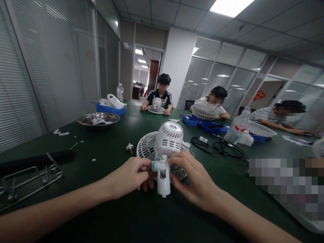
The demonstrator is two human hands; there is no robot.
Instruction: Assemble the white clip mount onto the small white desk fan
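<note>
Fan neck [163,180] half-hidden — left hand [129,177], right hand [194,182]

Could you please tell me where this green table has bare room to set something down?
Mostly bare felt lies between the round steel bowl and the white plastic fan. Crowded: black coiled cable right, metal wire frames left.

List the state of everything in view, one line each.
Fan grille, flat on the table.
Fan motor housing, back-up on the grille.
Blue knob, pinched by left hand.
Fan neck, held by right hand.
Water bottle, upright.
Black cable, coiled.
Steel bowl, holding scraps.
</note>
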